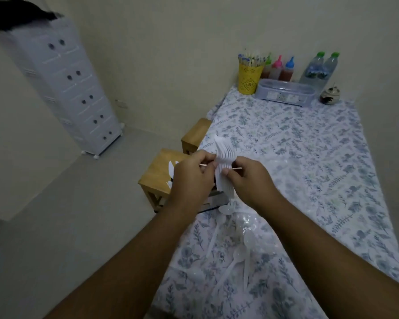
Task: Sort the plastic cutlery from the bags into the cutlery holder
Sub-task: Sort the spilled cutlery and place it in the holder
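Together, both hands grip forks, above table edge.

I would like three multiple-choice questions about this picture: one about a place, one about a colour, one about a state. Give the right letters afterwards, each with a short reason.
1. Where does the yellow perforated metal cup stand?
A. at the far end of the table
B. on a wooden stool
C. on the floor

2. What colour are the caps of the two clear water bottles?
A. red
B. green
C. white

3. What is the bundle of white plastic forks doing?
A. lying in a drawer
B. standing in the cup
C. being held by both hands

Answers: 1 A, it stands by the wall, beside the sauce bottles. 2 B, both caps are green. 3 C, the left hand and right hand grip it.
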The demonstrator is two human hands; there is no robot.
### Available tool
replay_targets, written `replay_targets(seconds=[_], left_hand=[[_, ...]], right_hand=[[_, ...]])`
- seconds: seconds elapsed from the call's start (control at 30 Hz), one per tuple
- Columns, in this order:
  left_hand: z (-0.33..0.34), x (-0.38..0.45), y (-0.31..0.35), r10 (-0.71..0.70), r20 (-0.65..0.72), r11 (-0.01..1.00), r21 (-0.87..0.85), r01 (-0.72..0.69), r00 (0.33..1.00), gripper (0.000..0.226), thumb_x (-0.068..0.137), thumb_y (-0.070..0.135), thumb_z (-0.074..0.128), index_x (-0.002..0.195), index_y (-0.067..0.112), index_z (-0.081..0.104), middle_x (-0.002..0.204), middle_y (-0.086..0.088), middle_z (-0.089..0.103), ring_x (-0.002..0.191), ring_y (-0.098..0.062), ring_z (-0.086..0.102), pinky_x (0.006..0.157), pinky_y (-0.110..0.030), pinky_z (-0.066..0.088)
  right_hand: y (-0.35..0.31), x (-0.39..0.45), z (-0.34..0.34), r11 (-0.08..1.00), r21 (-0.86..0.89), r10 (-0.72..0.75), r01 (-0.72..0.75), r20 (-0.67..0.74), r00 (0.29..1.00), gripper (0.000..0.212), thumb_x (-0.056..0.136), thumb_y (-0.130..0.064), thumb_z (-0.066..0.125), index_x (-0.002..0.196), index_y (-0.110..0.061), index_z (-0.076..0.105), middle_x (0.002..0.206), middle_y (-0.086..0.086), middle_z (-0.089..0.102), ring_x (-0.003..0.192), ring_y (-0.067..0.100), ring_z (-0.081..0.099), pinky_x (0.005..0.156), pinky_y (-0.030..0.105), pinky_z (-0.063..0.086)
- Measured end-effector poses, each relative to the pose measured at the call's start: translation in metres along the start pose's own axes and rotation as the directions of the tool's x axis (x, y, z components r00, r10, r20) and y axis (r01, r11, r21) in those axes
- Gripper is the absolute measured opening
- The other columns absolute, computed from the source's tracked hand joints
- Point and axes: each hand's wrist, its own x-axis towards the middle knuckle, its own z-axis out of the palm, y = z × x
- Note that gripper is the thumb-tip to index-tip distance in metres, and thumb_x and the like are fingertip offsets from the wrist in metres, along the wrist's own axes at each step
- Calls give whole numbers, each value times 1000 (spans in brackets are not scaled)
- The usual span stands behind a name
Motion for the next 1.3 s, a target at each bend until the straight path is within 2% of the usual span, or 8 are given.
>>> replay_targets(seconds=[0.1, 0.23, 0.37, 0.5, 0.7, 0.97, 1.13, 1.3], left_hand=[[-10, 30, -1, -3, 3, 1000, 13, 3, 1000, 7, 90, 14, 68, 88, 20, 67, 74, 17, 63, 63, 4, 58, 60, -7, 43], [-17, 50, -20, -12, 74, 999, 37, 10, 997, 8, 91, 12, 66, 87, 18, 66, 78, 10, 68, 69, -4, 65, 64, -21, 54], [-15, 53, -35, -21, 99, 999, 37, 17, 995, 10, 93, 12, 63, 85, 17, 65, 74, 12, 65, 59, 4, 59, 55, -7, 43], [-9, 53, -43, -14, 91, 999, 31, 12, 996, 8, 95, 12, 63, 87, 14, 64, 72, 13, 62, 56, 8, 57, 51, -5, 39], [-9, 61, -40, 27, 68, 1000, -7, -26, 997, 9, 92, 6, 60, 88, 14, 64, 74, 3, 68, 62, -4, 61, 53, -8, 42], [0, 50, -60, 44, 92, 999, -33, -41, 995, 12, 93, 4, 58, 92, 16, 63, 83, 10, 65, 75, 8, 61, 63, -4, 42], [-4, 60, -41, 105, 53, 991, -93, -100, 993, 16, 93, 4, 60, 96, 20, 62, 85, 18, 63, 81, 10, 61, 68, -4, 43], [2, 54, -51, 47, 102, 993, -112, -36, 994, 9, 94, 6, 59, 98, 13, 62, 91, 7, 68, 87, 2, 65, 69, -7, 46]], right_hand=[[-15, 22, 6, 998, 63, -20, 22, -24, 1000, 18, 94, -18, 70, 80, -28, 67, 70, -11, 62, 64, 2, 56, 60, 17, 42], [-11, 40, 25, 994, 111, 27, -22, -43, 999, 30, 89, -18, 76, 64, -20, 59, 59, -9, 49, 55, 7, 44, 55, 21, 39], [0, 46, 44, 994, 103, 45, -39, -56, 997, 36, 86, -19, 78, 64, -4, 53, 57, -2, 41, 55, 11, 35, 55, 30, 31], [6, 48, 52, 995, 87, 46, -38, -92, 995, 47, 85, -19, 79, 57, -16, 41, 53, -8, 33, 53, 8, 28, 54, 30, 28], [4, 57, 54, 987, 155, 62, -41, -133, 989, 50, 86, -17, 79, 48, -39, 56, 47, -20, 50, 49, 0, 44, 51, 15, 31], [12, 46, 64, 989, 144, 43, -19, -165, 985, 45, 88, -19, 78, 55, -34, 52, 55, -19, 58, 58, -6, 54, 55, 8, 35], [-3, 53, 52, 969, 247, 50, -2, -186, 981, 11, 91, -22, 76, 91, -11, 78, 84, -2, 76, 76, -1, 69, 63, 11, 50], [7, 49, 57, 968, 249, 95, -45, -191, 977, 12, 90, -18, 77, 79, -14, 74, 77, 0, 73, 71, 0, 68, 57, 12, 49]])
